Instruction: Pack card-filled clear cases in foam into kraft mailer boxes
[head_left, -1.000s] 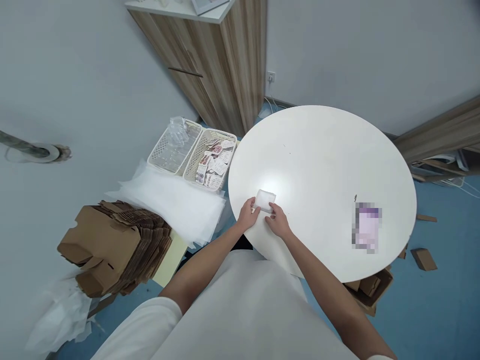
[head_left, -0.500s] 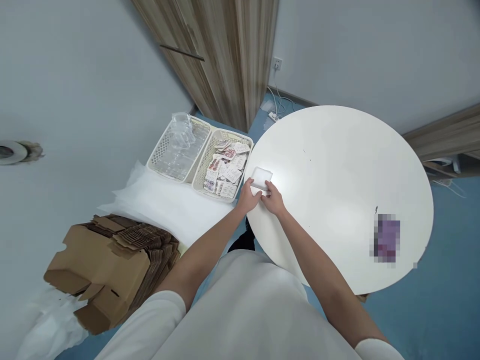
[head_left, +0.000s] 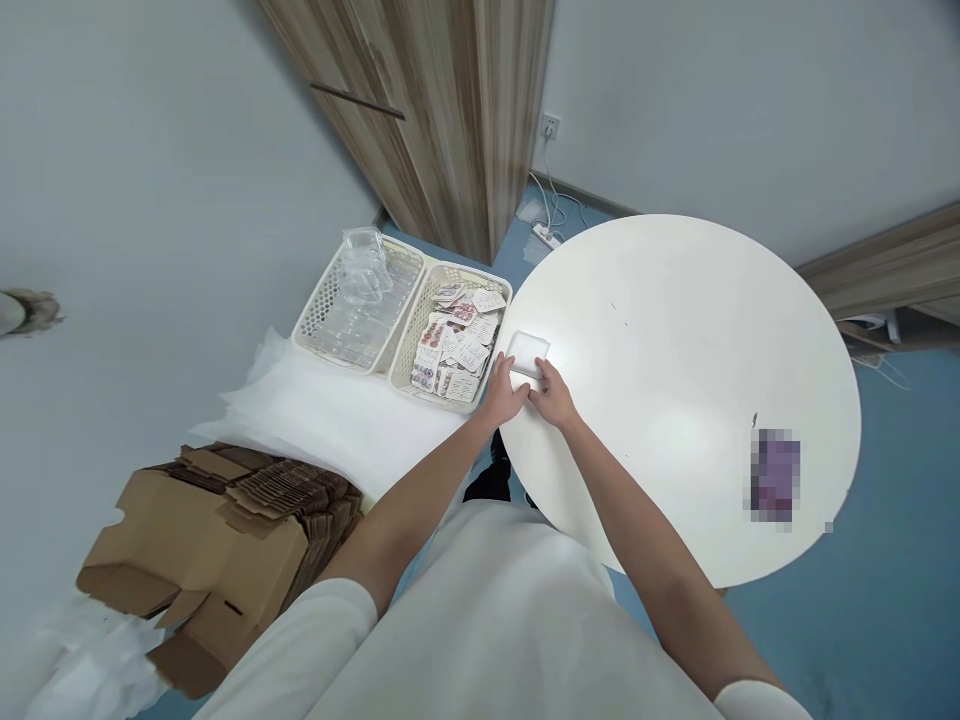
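Roughly mid-frame, packet (head_left: pixel 529 352) lies just above left hand (head_left: pixel 502 394) and right hand (head_left: pixel 554 396); fingers curled at its lower corners; pinch unclear.

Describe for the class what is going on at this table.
A person stands at a round white table, with the left hand and right hand on a small white packet near its edge. Beside the table are a basket of printed cards and a basket of clear plastic pieces. White sheets and flattened cardboard boxes lie nearby.
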